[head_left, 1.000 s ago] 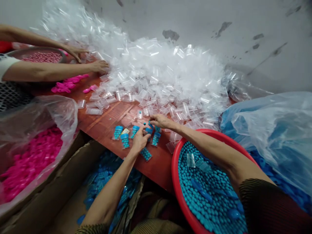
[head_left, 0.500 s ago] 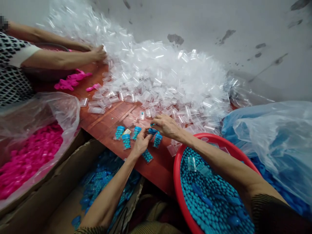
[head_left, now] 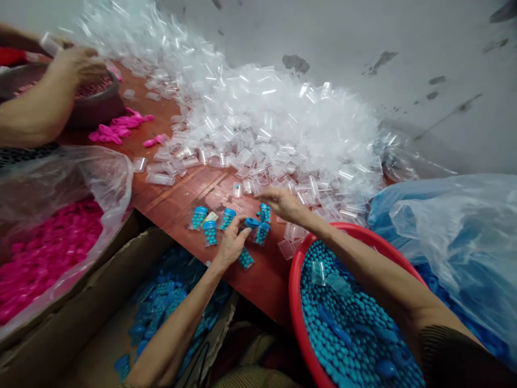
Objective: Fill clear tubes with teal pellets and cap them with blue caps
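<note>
My left hand (head_left: 232, 243) pinches a blue plastic cap (head_left: 252, 222) between thumb and fingertips, just above the table. My right hand (head_left: 281, 203) hovers a little beyond it, fingers stretched to the left, with nothing visible in them. Under that hand stands a clear container of blue beads (head_left: 265, 212). Close by is another filled container (head_left: 262, 234), and one more clear container (head_left: 246, 258) lies tilted beside my left wrist. Several capped containers of blue beads (head_left: 210, 233) stand left of my left hand, around a small yellowish piece (head_left: 210, 216).
A heap of clear empty containers (head_left: 258, 118) covers the table's back. At right, a red basin (head_left: 296, 280) holds blue beads. Pink pieces (head_left: 117, 129) lie at left, near a co-worker's hand (head_left: 81, 64) over a dark bowl (head_left: 97, 108). An open carton (head_left: 100, 291) stands below the table edge.
A bead-filled container now stands under my right hand, which has drawn slightly apart from my left. My left hand keeps the blue cap. The co-worker's hands moved left from the heap to the bowl.
</note>
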Action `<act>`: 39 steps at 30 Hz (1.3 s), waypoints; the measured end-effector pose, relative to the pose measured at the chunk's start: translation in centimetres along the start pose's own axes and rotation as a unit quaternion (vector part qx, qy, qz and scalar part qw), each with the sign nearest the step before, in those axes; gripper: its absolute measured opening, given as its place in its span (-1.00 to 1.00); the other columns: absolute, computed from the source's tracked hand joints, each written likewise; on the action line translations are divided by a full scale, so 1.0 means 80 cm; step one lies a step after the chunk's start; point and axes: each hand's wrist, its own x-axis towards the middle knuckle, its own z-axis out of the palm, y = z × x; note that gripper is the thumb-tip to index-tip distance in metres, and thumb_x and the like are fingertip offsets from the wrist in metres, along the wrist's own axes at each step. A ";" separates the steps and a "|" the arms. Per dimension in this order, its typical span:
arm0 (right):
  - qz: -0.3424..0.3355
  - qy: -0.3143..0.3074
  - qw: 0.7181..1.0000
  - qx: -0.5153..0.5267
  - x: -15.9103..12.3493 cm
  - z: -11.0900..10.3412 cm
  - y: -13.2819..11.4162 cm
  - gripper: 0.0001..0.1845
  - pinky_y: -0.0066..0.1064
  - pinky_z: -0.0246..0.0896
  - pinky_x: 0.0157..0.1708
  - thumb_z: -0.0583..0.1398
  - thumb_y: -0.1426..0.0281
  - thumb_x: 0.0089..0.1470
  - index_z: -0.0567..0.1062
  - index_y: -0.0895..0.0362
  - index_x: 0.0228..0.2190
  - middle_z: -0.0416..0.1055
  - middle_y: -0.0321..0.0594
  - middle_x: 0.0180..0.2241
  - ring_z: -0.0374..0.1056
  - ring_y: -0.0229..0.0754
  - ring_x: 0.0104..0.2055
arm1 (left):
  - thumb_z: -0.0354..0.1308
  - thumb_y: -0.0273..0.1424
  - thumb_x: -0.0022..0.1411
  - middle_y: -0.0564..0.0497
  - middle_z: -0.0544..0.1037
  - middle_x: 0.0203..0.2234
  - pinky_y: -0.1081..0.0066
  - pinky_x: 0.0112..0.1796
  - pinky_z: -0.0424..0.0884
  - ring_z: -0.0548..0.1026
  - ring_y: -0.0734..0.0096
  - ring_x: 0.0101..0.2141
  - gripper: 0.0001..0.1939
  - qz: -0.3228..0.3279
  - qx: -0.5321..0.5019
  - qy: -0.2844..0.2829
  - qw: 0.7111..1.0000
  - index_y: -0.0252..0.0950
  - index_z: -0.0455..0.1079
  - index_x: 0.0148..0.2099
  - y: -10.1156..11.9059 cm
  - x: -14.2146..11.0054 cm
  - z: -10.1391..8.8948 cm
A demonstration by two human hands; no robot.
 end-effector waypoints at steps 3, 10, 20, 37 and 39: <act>0.051 -0.050 0.993 -0.094 0.027 0.007 0.022 -0.75 -0.47 0.07 -0.40 0.07 0.46 0.14 0.55 0.19 -0.29 0.53 -0.15 -0.33 0.39 -0.21 -0.31 | 0.09 -0.36 0.11 0.05 0.45 -0.33 0.44 -0.28 0.34 0.41 0.43 -0.33 -0.71 -0.009 0.021 0.014 1.000 -0.27 0.30 -0.08 -0.007 -0.003 -0.015; -0.015 -0.135 0.974 -0.180 0.047 0.062 0.029 -0.73 -0.42 0.00 -0.39 -0.01 0.54 0.16 0.49 0.26 -0.31 0.48 -0.04 -0.30 0.33 -0.19 -0.28 | 0.10 -0.36 0.10 0.04 0.44 -0.35 0.49 -0.42 0.32 0.39 0.43 -0.37 -0.70 -0.036 0.016 0.034 0.999 -0.27 0.31 -0.09 -0.003 -0.014 -0.028; 0.021 -0.133 0.988 -0.077 0.037 0.064 0.024 -0.83 -0.48 0.04 -0.45 0.06 0.52 0.10 0.47 0.20 -0.38 0.41 -0.23 -0.51 0.26 -0.27 -0.46 | 0.09 -0.35 0.10 0.06 0.43 -0.38 0.50 -0.44 0.32 0.36 0.47 -0.43 -0.69 -0.048 0.032 0.035 0.998 -0.27 0.32 -0.07 -0.011 -0.012 -0.034; -0.017 -0.076 0.990 -0.118 0.009 0.052 -0.054 -0.77 -0.37 -0.05 -0.30 0.11 0.36 0.17 0.51 0.20 -0.41 0.47 -0.17 -0.45 0.29 -0.18 -0.32 | 0.11 -0.34 0.05 0.02 0.51 -0.35 0.48 -0.43 0.32 0.40 0.45 -0.44 -0.60 -0.071 -0.037 0.020 0.997 -0.31 0.37 -0.02 -0.029 -0.007 -0.028; -0.010 -0.082 0.987 -0.141 0.009 0.050 -0.055 -0.74 -0.35 -0.07 -0.30 0.11 0.33 0.18 0.52 0.19 -0.42 0.47 -0.15 -0.46 0.28 -0.17 -0.32 | 0.12 -0.33 0.04 0.02 0.51 -0.37 0.49 -0.47 0.29 0.37 0.49 -0.49 -0.60 -0.085 -0.041 0.012 0.995 -0.32 0.39 -0.04 -0.031 -0.006 -0.030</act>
